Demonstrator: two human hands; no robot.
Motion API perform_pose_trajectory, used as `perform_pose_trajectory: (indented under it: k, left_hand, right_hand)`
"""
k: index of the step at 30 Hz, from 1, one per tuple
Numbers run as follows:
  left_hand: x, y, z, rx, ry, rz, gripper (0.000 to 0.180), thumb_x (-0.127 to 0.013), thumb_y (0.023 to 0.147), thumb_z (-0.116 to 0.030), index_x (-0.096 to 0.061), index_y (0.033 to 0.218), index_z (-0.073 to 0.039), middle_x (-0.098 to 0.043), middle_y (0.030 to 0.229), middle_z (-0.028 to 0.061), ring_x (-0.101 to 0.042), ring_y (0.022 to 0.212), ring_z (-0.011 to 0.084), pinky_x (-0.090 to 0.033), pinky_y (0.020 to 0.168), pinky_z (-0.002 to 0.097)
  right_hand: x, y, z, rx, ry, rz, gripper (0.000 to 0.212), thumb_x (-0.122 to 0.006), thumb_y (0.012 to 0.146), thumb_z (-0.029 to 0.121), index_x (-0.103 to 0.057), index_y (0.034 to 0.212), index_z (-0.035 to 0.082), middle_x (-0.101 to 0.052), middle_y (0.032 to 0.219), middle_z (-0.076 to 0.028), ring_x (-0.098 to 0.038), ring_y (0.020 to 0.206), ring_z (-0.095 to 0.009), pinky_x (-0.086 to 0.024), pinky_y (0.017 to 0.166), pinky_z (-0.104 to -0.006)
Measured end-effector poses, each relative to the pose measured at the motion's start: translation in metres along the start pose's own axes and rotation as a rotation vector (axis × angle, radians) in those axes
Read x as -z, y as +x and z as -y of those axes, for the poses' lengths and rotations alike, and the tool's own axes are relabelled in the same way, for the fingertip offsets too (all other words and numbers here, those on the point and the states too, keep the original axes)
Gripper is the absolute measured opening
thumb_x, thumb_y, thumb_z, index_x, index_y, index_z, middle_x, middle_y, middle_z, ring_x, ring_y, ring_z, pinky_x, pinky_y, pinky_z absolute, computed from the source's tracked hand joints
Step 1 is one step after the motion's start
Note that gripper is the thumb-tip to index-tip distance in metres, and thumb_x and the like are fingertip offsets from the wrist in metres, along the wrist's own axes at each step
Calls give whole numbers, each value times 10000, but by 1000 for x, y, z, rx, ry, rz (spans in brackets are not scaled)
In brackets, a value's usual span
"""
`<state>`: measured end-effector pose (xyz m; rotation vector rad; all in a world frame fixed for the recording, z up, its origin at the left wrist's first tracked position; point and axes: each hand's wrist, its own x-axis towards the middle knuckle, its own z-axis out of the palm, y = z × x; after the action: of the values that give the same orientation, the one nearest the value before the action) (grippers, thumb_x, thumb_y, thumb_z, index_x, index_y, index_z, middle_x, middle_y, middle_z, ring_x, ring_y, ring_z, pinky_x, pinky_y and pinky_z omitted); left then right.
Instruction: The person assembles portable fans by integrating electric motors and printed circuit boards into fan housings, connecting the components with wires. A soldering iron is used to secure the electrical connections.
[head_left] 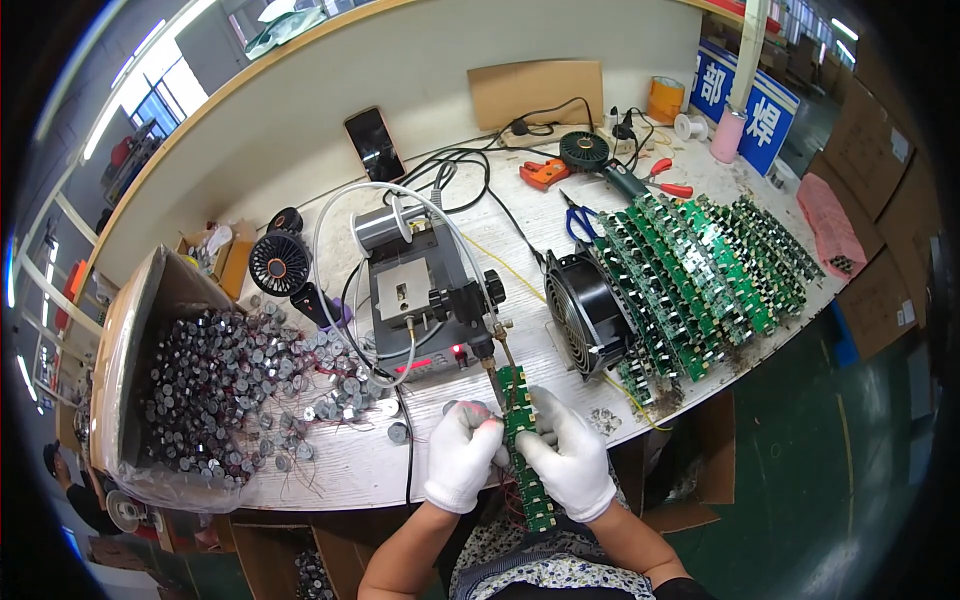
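A long green circuit board strip stands lengthwise in front of me, its far end under the soldering iron. My right hand, in a white glove, grips the strip from its right side. On the left side my gloved left hand is closed in a pinch close to the strip; what it holds is hidden, though a bit of red shows at the fingertips. A small round grey part lies on the table left of that hand. Beyond the strip stands a dark soldering station with a solder wire spool.
A plastic-lined box at left spills many round grey parts with red wires. Rows of green boards cover the right side, beside a black fan. Smaller fans, red pliers, a phone and cables lie farther back.
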<state>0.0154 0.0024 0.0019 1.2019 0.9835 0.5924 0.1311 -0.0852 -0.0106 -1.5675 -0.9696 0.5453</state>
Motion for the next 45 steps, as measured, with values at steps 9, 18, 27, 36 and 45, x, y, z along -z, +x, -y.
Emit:
perform_pose_trajectory:
  k: [9, 18, 27, 36, 45]
  left_hand:
    - [7, 1, 2, 74, 4, 87, 175, -562, 866, -171, -521, 883, -2, -559, 648, 44, -510, 502, 88, -398, 468, 220]
    - [14, 3, 6, 133, -95, 175, 168, -565, 874, -161, -504, 918, -11, -550, 666, 41, -512, 513, 91, -372, 444, 217]
    - [13, 1, 7, 108, -165, 158, 161, -558, 867, -118, -472, 943, -5, -553, 720, 54, -529, 522, 107, -377, 448, 215]
    - [20, 2, 14, 105, -203, 244, 193, -587, 859, -137, -467, 934, -5, -563, 775, 62, -558, 581, 118, -421, 512, 231]
    - [17, 0, 8, 149, -184, 185, 169, -576, 867, -135, -476, 940, -19, -548, 800, 55, -557, 578, 114, -409, 503, 221]
  right_hand:
    - [1, 0, 0, -154, 210, 51, 495, -609, 790, -14, -502, 1272, -53, -656, 877, -90, -603, 714, -82, -496, 653, -230]
    - [5, 3, 1, -206, 204, 101, 489, -605, 809, 19, -491, 1278, -61, -629, 851, -50, -566, 733, -81, -470, 702, -223]
    - [3, 3, -5, -163, 170, 81, 460, -617, 807, 43, -529, 1252, -38, -662, 827, -90, -602, 697, -96, -494, 667, -249]
    - [4, 3, 1, -213, 194, 116, 457, -593, 815, 14, -502, 1253, -77, -633, 872, -72, -579, 757, -95, -475, 719, -230]
    - [1, 2, -5, -186, 197, 70, 452, -601, 810, 5, -513, 1247, -70, -633, 835, -59, -568, 710, -77, -471, 670, -216]
